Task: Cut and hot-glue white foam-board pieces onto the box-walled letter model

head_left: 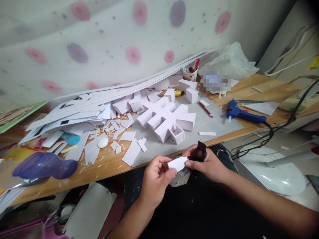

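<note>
My left hand [159, 176] pinches a small white piece of foam board [177, 164] between thumb and fingertips, above my lap. Around a black object with a loop-like opening [198, 152], my right hand [205, 164] is closed; the object looks like a scissor handle, but its kind is not certain. The right thumb touches the right end of the white piece. Beyond my hands, a white model of joined box shapes [166, 116] rests on a grey cutting mat [219, 122]. Below my fingers, a crumpled clear wrapper with scraps [180, 179] is partly hidden.
A blue glue gun [243, 113] with a black cable [281, 124] lies at the right. Near it are a red pen [205, 109] and a plastic bag [231, 61]. Board offcuts [131, 152], stacked sheets [74, 109] and a purple translucent object [45, 165] occupy the left.
</note>
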Action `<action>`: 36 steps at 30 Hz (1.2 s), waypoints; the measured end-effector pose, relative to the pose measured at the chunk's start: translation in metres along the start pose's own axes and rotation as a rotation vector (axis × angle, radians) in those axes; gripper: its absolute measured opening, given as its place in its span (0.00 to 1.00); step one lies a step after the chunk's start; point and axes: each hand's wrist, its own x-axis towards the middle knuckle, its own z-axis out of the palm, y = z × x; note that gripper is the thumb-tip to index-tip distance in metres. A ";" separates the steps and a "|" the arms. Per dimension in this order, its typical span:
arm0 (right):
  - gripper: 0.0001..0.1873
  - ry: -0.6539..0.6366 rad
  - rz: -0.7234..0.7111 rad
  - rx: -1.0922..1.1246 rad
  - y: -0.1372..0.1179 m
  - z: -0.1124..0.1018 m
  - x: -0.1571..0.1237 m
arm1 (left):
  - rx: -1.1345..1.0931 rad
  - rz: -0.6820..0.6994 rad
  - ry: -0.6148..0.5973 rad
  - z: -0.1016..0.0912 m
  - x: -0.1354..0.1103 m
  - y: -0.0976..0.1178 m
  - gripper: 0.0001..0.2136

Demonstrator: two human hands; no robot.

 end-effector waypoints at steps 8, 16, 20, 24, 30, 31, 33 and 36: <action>0.13 0.174 -0.117 -0.037 0.001 -0.029 0.011 | 0.485 0.383 0.242 -0.009 0.054 0.060 0.05; 0.18 0.125 -0.018 -0.062 0.001 -0.043 0.016 | 0.952 0.654 0.108 0.000 0.108 0.091 0.06; 0.17 0.080 -0.024 -0.106 0.000 -0.046 0.016 | 1.004 0.670 0.088 0.002 0.114 0.088 0.04; 0.18 0.049 -0.034 -0.161 0.002 -0.049 0.016 | 1.048 0.690 0.077 0.000 0.117 0.090 0.04; 0.17 0.039 -0.037 -0.219 0.002 -0.048 0.016 | 1.062 0.639 0.042 -0.003 0.120 0.095 0.04; 0.17 0.038 -0.040 -0.220 0.002 -0.048 0.016 | 1.061 0.627 0.032 -0.002 0.121 0.095 0.04; 0.16 0.037 -0.047 -0.223 0.001 -0.047 0.016 | 1.062 0.610 0.010 -0.001 0.122 0.093 0.04; 0.15 0.034 -0.045 -0.226 0.000 -0.047 0.017 | 1.079 0.577 0.004 0.003 0.125 0.088 0.03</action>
